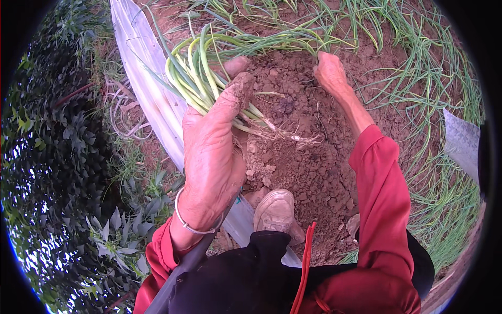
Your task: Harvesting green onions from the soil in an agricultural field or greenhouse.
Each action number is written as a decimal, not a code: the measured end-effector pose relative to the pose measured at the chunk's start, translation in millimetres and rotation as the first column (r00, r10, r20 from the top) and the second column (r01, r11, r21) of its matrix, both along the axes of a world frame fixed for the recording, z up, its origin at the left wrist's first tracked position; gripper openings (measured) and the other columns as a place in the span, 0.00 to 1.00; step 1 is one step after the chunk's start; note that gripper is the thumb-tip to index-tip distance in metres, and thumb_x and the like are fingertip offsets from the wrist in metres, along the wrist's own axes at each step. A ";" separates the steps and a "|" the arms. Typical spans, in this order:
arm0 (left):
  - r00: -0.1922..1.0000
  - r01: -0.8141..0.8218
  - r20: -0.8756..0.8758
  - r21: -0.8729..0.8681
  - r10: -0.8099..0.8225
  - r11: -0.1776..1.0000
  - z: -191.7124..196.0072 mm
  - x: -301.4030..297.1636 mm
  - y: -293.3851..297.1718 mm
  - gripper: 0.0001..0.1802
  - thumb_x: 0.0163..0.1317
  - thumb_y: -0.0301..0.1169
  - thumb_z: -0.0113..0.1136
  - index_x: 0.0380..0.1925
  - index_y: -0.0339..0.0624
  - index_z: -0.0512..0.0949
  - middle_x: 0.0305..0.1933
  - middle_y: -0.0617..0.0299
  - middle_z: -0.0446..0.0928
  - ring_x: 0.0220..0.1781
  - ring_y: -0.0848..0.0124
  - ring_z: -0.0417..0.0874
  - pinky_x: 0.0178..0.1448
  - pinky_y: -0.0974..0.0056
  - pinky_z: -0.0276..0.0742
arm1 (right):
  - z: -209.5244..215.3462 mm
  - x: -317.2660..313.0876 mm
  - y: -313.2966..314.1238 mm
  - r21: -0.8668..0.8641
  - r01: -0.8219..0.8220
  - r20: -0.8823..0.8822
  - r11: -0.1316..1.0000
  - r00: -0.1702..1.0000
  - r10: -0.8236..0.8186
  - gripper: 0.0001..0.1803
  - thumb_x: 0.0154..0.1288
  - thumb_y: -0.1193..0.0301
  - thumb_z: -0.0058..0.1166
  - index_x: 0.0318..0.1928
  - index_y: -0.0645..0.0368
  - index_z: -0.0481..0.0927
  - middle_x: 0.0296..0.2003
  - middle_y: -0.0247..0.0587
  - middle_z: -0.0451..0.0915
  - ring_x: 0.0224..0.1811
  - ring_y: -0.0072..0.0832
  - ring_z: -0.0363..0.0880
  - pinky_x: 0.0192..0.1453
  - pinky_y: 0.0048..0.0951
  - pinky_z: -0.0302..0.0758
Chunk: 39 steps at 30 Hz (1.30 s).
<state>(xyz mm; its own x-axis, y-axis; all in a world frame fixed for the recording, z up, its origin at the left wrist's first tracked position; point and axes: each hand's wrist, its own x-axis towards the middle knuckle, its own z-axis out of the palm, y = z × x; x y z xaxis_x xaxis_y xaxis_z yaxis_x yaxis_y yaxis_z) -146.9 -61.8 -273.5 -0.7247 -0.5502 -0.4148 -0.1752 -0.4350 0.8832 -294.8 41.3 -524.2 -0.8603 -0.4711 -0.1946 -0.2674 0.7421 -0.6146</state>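
Observation:
My left hand (217,141) is closed round a bunch of green onions (196,78), thumb across the pale stems. White root ends (293,137) with stringy roots stick out to the right of the thumb, above loose soil, and the green leaves arch up and away. Farther off to the right, my right hand (330,73) is closed at the base of green onions (327,42) growing in the bed. Its fingertips are partly hidden by the hand itself and the leaves. Soil clings to my left thumb.
Crumbly brown soil (314,172) lies between my arms, with my shoe (276,209) on it. A strip of whitish plastic sheet (149,73) runs along the left, beside leafy plants (68,157). More green onions (434,209) cover the right side, near a grey-white sheet piece (460,141).

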 end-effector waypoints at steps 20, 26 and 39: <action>0.999 -0.043 0.032 0.079 0.040 0.996 7.3 1.5 0.2 0.18 0.61 0.26 0.52 0.52 0.37 0.69 0.48 0.65 0.75 0.42 0.80 0.75 0.44 0.72 0.72 | -17.8 1.4 -17.8 0.274 -0.205 -0.181 0.940 0.948 0.260 0.10 0.55 0.79 0.43 0.39 0.68 0.68 0.37 0.60 0.75 0.37 0.50 0.78 0.37 0.43 0.77; 0.997 -0.074 0.016 0.077 0.073 0.994 -1.5 1.8 -2.8 0.13 0.61 0.26 0.53 0.46 0.35 0.72 0.39 0.60 0.76 0.38 0.73 0.78 0.40 0.70 0.77 | -15.9 -14.5 -4.4 0.084 -0.380 0.028 0.921 0.925 0.378 0.15 0.54 0.74 0.47 0.42 0.68 0.68 0.42 0.63 0.72 0.46 0.53 0.73 0.48 0.43 0.73; 0.999 0.033 0.039 0.051 -0.035 0.998 -21.8 -0.8 -1.0 0.16 0.59 0.26 0.56 0.48 0.39 0.71 0.38 0.63 0.76 0.34 0.74 0.77 0.39 0.72 0.75 | 68.7 -6.9 15.2 -0.034 -0.269 0.119 0.963 0.955 0.271 0.12 0.59 0.70 0.45 0.40 0.66 0.73 0.30 0.53 0.77 0.35 0.44 0.77 0.39 0.40 0.72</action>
<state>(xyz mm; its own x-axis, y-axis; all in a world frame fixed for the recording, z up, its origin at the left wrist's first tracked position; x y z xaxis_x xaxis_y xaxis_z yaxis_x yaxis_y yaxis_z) -147.7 -62.8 -295.4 -0.7250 -0.5029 -0.4706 -0.2256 -0.4722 0.8521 -301.7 56.5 -455.5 -0.6709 -0.6869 -0.2796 -0.3789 0.6416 -0.6669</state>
